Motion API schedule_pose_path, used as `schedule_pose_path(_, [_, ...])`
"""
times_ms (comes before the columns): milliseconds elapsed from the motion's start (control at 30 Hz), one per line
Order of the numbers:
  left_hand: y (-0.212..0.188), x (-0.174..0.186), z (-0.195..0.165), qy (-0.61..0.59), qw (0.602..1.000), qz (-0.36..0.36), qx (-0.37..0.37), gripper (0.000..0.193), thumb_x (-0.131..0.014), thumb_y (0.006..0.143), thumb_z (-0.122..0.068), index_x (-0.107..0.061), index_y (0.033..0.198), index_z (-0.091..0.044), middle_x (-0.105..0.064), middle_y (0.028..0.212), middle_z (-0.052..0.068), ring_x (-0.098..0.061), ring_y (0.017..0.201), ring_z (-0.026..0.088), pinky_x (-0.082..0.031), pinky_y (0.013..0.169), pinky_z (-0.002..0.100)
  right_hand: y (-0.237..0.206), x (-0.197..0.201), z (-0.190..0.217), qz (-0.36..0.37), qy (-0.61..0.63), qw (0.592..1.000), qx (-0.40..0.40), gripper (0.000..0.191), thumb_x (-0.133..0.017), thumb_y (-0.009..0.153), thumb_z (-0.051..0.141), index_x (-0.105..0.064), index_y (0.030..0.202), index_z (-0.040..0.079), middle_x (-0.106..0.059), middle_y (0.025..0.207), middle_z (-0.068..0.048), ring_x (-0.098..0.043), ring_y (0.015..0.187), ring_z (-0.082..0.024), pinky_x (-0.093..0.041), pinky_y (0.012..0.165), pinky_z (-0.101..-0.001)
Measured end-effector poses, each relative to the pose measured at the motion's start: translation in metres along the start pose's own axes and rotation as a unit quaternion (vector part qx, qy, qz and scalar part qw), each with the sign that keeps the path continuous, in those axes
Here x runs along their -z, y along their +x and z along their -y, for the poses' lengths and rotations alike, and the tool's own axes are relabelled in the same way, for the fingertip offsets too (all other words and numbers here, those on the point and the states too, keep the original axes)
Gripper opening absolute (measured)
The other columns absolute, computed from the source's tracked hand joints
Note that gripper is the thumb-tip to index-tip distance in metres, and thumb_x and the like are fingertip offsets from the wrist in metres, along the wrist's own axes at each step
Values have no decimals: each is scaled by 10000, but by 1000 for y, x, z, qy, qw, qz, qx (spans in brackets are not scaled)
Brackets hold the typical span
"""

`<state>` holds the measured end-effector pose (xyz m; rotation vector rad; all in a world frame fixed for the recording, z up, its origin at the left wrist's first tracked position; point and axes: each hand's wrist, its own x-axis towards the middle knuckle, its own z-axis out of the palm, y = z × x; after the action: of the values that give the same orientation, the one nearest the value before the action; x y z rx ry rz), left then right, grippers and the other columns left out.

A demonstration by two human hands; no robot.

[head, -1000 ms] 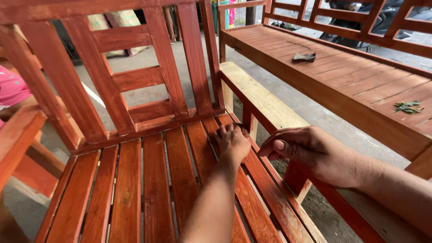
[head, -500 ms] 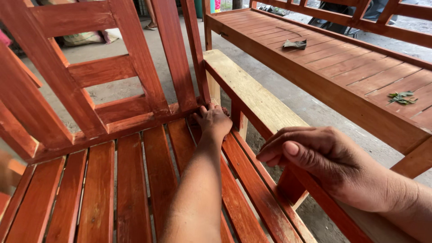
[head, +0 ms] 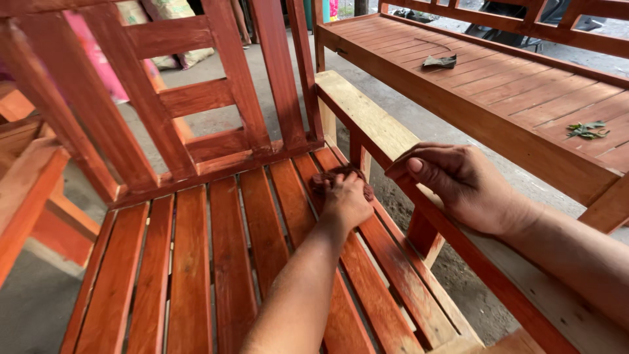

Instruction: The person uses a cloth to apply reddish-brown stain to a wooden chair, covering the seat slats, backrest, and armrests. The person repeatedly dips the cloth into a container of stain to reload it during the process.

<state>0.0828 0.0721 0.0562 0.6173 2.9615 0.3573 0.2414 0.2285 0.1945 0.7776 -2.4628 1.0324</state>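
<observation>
Since the earlier frame the left hand (head: 346, 200) has drawn back a little from the corner by the backrest and now sits further down the seat slats (head: 216, 262), while the view has swung so more of the chair back shows.

Nearest, that hand is closed down over a dark, stain-soaked rag (head: 334, 176), pressing it against a reddish slat near the right edge of the seat. Just beside it, the right hand (head: 458, 187) rests on the pale, unstained armrest (head: 367, 115), fingers curled loosely together and holding nothing that can be seen.

One risk, as I judge it: the rag lies close to the bare armrest, so a careless stroke could smear colour onto it; wet stain could also mark the steadying hand.

Beyond the backrest (head: 196, 98), a pinkish bag (head: 98, 59) and a pale sack (head: 170, 13) stand on the concrete floor. Farther right, a long stained bench (head: 498, 92) carries a dark cloth scrap (head: 439, 62) and some green leaves (head: 588, 130). No labels or signs are readable.
</observation>
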Motion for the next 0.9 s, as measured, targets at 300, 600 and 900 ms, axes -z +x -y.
schedule_pose_path(300, [-73,-12,-35,21,994,54,-97,399,-516,980,-306,-638,1253,-42,-523,1433,144,-378,1446,352,-115,1281,621,8,-7,4,44,-176,978,98,319,-541,1022,279,-753,1044,42,-764,1061,-123,-720,1020,-312,-571,883,-408])
schedule_pose_path(600, [-128,-50,-61,9,977,-19,-213,351,-603,947,-252,-694,1203,-30,-593,1380,138,-467,1355,360,-168,1251,650,17,-24,12,29,-177,983,22,357,-545,1014,343,-743,1095,57,-758,1058,-147,-703,1026,-349,-562,874,-441])
schedule_pose_path(900, [-148,-75,-72,-52,946,7,-319,411,-687,853,-296,-733,1239,-163,-652,1376,19,-512,1345,276,-305,1206,542,17,-26,8,56,-103,992,-51,387,-521,1007,375,-763,1135,102,-802,1039,-98,-763,1018,-221,-569,933,-381])
